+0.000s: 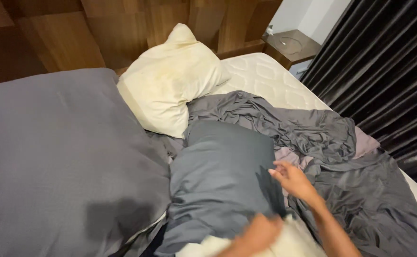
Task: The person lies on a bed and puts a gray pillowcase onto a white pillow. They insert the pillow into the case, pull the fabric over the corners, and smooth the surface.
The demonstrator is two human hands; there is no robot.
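While the dark grey, smooth cotton pillowcase [220, 183] is lying half-filled in the middle of the bed, between the large grey cushion [61, 157] and the crumpled grey sheet [313, 143], we are seeing a cream pillow [289, 242] sticking out of its open near end. Our left hand [258, 235] is pressing on that cream pillow at the opening; it is blurred, so we cannot tell its grip. Our right hand [291, 178] is resting loosely open-fingered on the pillowcase's right edge. A bare cream pillow [170, 81] is leaning behind.
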